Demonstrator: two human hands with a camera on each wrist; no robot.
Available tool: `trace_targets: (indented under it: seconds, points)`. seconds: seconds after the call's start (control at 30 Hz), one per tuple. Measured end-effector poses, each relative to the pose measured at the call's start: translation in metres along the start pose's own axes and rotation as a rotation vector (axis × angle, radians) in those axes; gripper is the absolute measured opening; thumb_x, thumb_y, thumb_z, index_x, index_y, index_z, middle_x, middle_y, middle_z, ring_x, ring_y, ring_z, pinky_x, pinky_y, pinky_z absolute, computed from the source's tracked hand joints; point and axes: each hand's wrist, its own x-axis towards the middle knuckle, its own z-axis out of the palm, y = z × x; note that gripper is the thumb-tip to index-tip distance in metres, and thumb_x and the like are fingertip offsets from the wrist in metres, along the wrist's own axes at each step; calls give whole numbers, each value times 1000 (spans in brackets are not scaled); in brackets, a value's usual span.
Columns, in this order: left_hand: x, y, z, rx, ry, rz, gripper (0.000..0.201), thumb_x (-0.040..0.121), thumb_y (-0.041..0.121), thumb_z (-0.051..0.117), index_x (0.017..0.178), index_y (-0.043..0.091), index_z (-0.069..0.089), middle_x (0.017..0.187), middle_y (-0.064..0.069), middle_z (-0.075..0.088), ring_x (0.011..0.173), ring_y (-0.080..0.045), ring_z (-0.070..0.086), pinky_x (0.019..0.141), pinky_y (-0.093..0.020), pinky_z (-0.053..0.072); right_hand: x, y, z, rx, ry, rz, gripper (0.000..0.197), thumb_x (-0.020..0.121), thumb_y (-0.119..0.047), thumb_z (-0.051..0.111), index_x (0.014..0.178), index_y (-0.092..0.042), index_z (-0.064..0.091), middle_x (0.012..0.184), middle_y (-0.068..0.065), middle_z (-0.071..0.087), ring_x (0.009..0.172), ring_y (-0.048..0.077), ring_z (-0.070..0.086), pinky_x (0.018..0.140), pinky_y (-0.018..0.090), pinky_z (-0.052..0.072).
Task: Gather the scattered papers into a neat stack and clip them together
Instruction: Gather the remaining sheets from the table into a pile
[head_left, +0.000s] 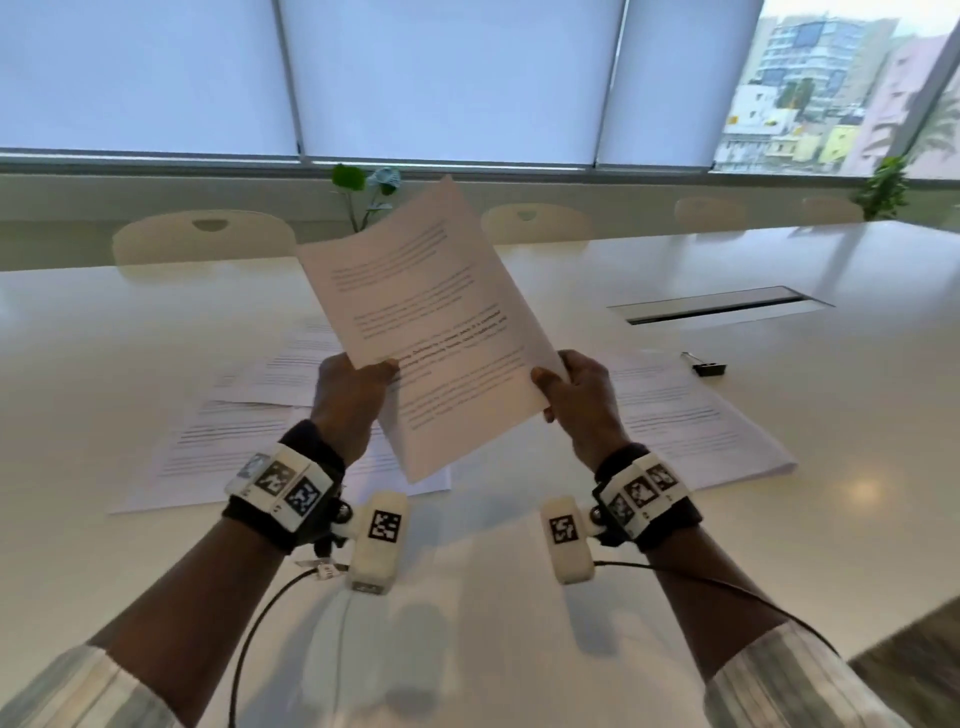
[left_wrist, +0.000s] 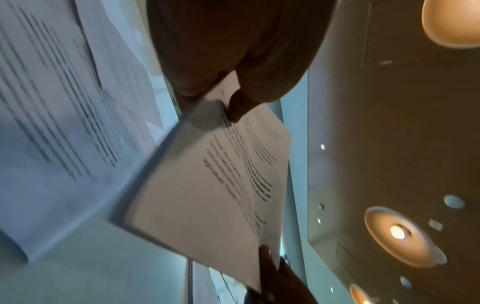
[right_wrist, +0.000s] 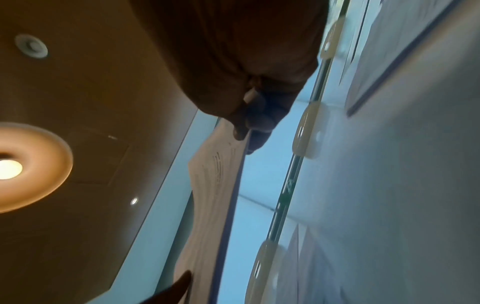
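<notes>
I hold a thin stack of printed papers (head_left: 431, 322) up above the white table (head_left: 519, 597), tilted with its top leaning left. My left hand (head_left: 358, 384) pinches the stack's left edge, thumb on the front. My right hand (head_left: 576, 395) pinches the right edge the same way. The left wrist view shows the held stack (left_wrist: 207, 195) under my left thumb (left_wrist: 239, 107). Seen edge-on in the right wrist view, the stack (right_wrist: 215, 185) sits between my right fingers (right_wrist: 249, 125). More printed sheets lie flat on the table at left (head_left: 218, 447) and at right (head_left: 685, 415). A black binder clip (head_left: 707, 368) lies beyond the right sheets.
A metal cable slot (head_left: 717, 305) is set into the table at the right. Cream chairs (head_left: 202, 239) line the far side, with potted plants (head_left: 363, 192) on the window ledge. The table's corner edge shows at the bottom right (head_left: 904, 639).
</notes>
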Motion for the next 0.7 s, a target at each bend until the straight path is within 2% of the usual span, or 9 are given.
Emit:
trace_targets:
  seconds: [0.07,0.17,0.23,0.33,0.43,0.53,0.6,0.7]
  points:
    - [-1,-7,35,17,-104,-49,29,91,0,58,120,-2,64,112,-16,70,102,-36,67,92,-52,53,15,7,-39,-16,53,43,11,91,-5,61,101,-6,65,90,13,70,70,25,61,45,26,45]
    - [-6,-18,84,48,-261,-87,25,96,0,52,118,-6,62,113,-16,70,98,-28,69,82,-37,59,33,15,-100,-51,131,107,15,92,-6,61,107,-6,63,88,8,69,74,24,63,48,22,48]
    - [-12,-26,116,52,-329,-103,19,95,-2,53,110,-4,64,108,-17,70,95,-27,70,79,-32,60,44,25,-138,-84,185,145,19,92,-6,61,110,-2,63,86,7,68,71,22,62,50,22,47]
    - [-17,-39,162,76,-386,-136,9,92,-4,58,92,3,64,102,-18,70,91,-28,68,85,-36,59,60,46,-185,-146,260,176,28,91,-5,63,118,3,62,94,14,67,72,24,61,51,24,47]
    - [-17,-57,201,123,-407,-190,12,89,-5,62,101,-4,63,105,-19,71,96,-31,69,88,-40,58,67,67,-216,-200,319,239,34,91,-4,62,125,2,58,101,16,64,77,27,61,52,26,47]
    - [-15,-78,228,220,-421,-235,19,85,-5,67,103,-5,63,108,-18,70,95,-29,70,84,-36,60,69,87,-237,-271,347,308,35,92,-1,61,126,2,56,102,16,62,73,26,57,45,24,48]
    - [-15,-91,239,313,-455,-250,23,82,-6,70,105,-7,65,107,-20,70,94,-29,71,82,-36,60,68,104,-245,-348,349,358,35,91,-2,61,127,0,56,108,17,63,80,30,60,45,24,47]
    - [-20,-100,248,435,-550,-250,13,81,-8,68,90,2,69,101,-19,72,96,-30,71,85,-39,59,63,123,-253,-501,315,409,38,88,-6,60,126,-3,59,124,18,62,101,37,63,64,29,53]
